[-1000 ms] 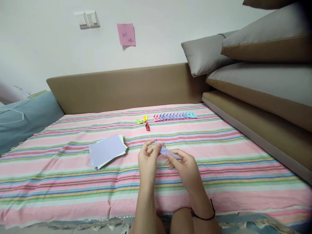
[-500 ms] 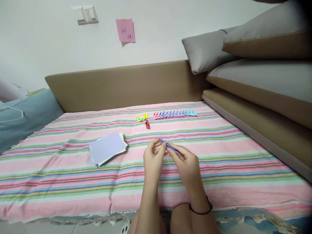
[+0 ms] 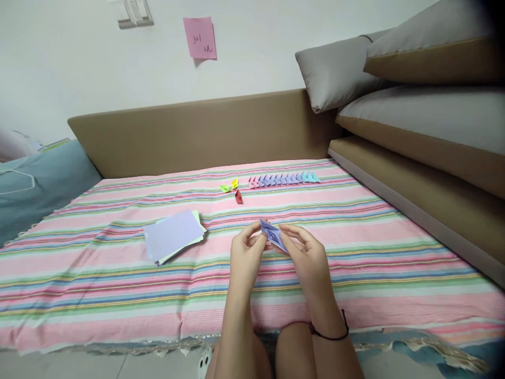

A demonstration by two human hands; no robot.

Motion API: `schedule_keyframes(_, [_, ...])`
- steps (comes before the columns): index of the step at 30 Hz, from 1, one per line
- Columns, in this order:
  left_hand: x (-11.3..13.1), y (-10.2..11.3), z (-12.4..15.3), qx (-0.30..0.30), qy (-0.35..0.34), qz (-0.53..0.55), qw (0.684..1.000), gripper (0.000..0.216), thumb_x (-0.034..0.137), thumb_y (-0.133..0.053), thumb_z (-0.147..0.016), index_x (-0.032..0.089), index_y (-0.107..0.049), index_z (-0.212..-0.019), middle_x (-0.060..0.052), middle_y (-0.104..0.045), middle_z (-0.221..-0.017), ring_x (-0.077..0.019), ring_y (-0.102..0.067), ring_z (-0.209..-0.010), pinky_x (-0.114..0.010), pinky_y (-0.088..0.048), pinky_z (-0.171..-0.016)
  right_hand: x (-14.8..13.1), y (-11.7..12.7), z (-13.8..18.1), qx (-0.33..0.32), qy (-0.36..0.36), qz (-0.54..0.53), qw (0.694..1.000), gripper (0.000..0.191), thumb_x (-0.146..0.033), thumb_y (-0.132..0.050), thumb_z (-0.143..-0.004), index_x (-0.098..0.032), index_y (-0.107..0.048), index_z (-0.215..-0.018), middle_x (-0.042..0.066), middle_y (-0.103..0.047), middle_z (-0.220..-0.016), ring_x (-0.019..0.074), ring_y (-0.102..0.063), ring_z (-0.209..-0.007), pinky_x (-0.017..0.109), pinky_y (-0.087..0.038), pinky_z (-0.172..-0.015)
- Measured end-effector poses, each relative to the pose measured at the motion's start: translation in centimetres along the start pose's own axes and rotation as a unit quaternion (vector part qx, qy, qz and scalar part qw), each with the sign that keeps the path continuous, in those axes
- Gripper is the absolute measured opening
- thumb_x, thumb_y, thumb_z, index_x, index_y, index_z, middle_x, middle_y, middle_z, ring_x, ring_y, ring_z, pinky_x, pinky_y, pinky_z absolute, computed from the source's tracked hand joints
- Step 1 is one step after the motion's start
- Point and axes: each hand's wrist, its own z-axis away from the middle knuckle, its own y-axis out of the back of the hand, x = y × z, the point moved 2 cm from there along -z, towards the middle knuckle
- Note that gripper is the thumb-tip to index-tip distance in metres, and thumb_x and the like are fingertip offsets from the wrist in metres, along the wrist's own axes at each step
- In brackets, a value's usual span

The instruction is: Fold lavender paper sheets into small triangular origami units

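A folded purple paper piece [image 3: 273, 235] is held between both hands above the striped cloth, its creased inner folds facing up. My left hand [image 3: 248, 247] pinches its left end with thumb and fingers. On the other end, my right hand [image 3: 303, 249] grips with the thumb on top and the fingers around the far edge. Beyond the hands stands a small red folded paper [image 3: 239, 197], with a yellow folded paper [image 3: 235, 183] and a green one [image 3: 224, 188] behind it. A row of pink, purple and light blue folded papers [image 3: 283, 180] runs to the right.
A stack of coloured paper sheets [image 3: 173, 235] lies left of my hands on the striped cloth [image 3: 118, 295]. Grey and brown cushions [image 3: 426, 116] are piled at the right. A brown backrest [image 3: 197, 137] borders the far side, and a blue cushion [image 3: 47, 184] the left.
The purple paper has turned from nearly edge-on to show its folded face, and looks spread wider. My right hand has shifted slightly right. The view has tilted down a little.
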Motion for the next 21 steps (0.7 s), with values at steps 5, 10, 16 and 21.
schedule_keyframes(5, [0.14, -0.04, 0.02, -0.008, 0.0, -0.001, 1.0, 0.032, 0.026, -0.067, -0.067, 0.014, -0.071, -0.097, -0.006, -0.073, -0.091, -0.0191, -0.069, -0.074, -0.025, -0.057, -0.06, -0.66, -0.02, 0.23, -0.007, 0.03, 0.026, 0.999, 0.019, -0.031, -0.062, -0.078, -0.02, -0.062, -0.093, 0.008, -0.07, -0.1, 0.0208, -0.07, -0.077, 0.028, -0.058, -0.062])
schedule_keyframes(10, [0.19, -0.06, 0.13, -0.013, 0.006, -0.002, 1.0, 0.036, 0.031, -0.069, -0.068, 0.012, -0.07, -0.099, -0.007, -0.073, -0.08, -0.018, -0.068, -0.066, -0.027, -0.057, -0.059, -0.74, -0.03, 0.36, -0.018, 0.043, 0.05, 0.998, 0.02, -0.031, -0.058, -0.081, -0.019, -0.066, -0.095, 0.006, -0.071, -0.098, 0.0194, -0.07, -0.073, 0.029, -0.059, -0.064])
schedule_keyframes(16, [0.34, -0.23, 0.29, -0.013, -0.008, -0.029, 0.999, 0.035, 0.028, -0.065, -0.072, 0.01, -0.069, -0.102, -0.003, -0.07, -0.07, -0.0134, -0.064, -0.057, -0.026, -0.054, -0.059, -0.14, 0.05, 0.31, -0.035, 0.054, 0.054, 0.996, 0.015, -0.028, -0.057, -0.083, -0.018, -0.063, -0.092, 0.005, -0.07, -0.09, 0.0187, -0.07, -0.068, 0.033, -0.06, -0.067])
schedule_keyframes(21, [0.13, -0.4, 0.19, -0.021, -0.013, -0.054, 0.998, 0.036, 0.022, -0.06, -0.073, 0.01, -0.067, -0.106, -0.002, -0.068, -0.068, -0.0124, -0.061, -0.057, -0.026, -0.053, -0.06, -0.32, -0.12, 0.49, -0.023, 0.121, 0.115, 0.986, 0.012, -0.025, -0.059, -0.082, -0.018, -0.066, -0.088, 0.006, -0.067, -0.091, 0.0183, -0.069, -0.075, 0.031, -0.06, -0.069])
